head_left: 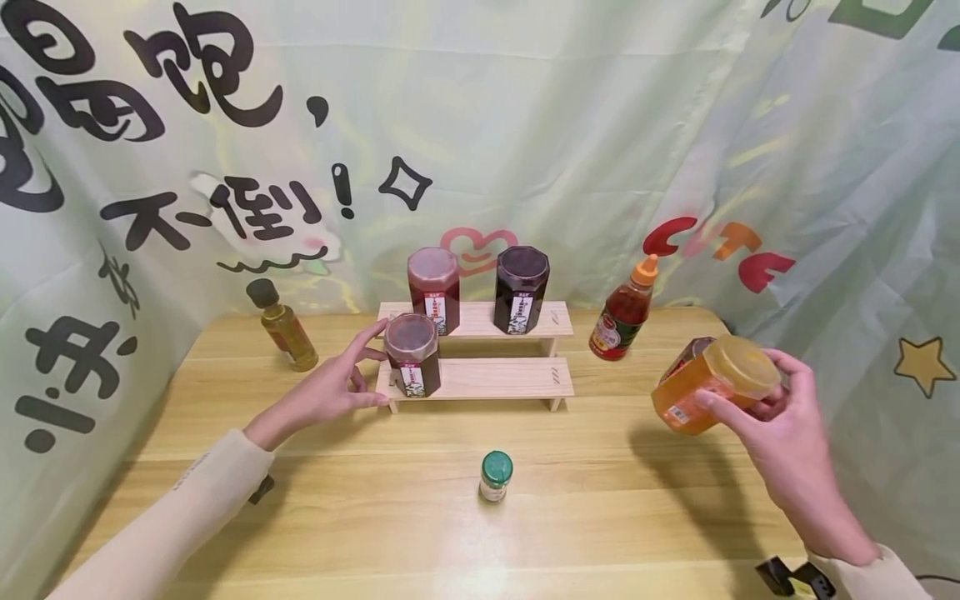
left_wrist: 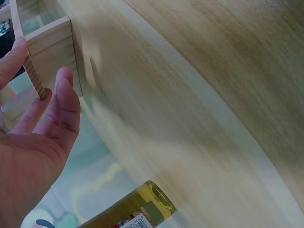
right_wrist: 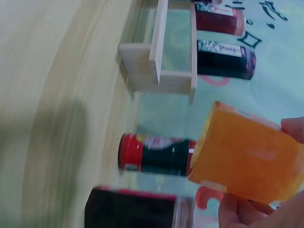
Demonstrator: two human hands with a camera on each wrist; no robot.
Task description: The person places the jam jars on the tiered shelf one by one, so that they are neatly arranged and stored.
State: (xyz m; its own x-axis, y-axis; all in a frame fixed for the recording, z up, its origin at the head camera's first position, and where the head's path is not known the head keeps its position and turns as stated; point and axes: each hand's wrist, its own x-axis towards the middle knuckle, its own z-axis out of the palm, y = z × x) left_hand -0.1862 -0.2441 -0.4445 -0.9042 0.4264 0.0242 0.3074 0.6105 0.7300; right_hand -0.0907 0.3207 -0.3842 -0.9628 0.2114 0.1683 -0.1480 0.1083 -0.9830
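Note:
My left hand is at the left end of the lower tier of a wooden shelf, fingers spread beside a dark jar. In the left wrist view, fingertips touch the end of the shelf board. My right hand holds a tilted jar of orange contents in the air, thumb across its side. Behind it another dark jar is mostly hidden; the right wrist view shows that jar better. The upper tier bears a red jar and a dark purple jar.
A green-capped shaker stands on the table in front of the shelf. To the left is a black-capped oil bottle. A red sauce bottle stands right of the shelf. A printed cloth hangs behind and at both sides.

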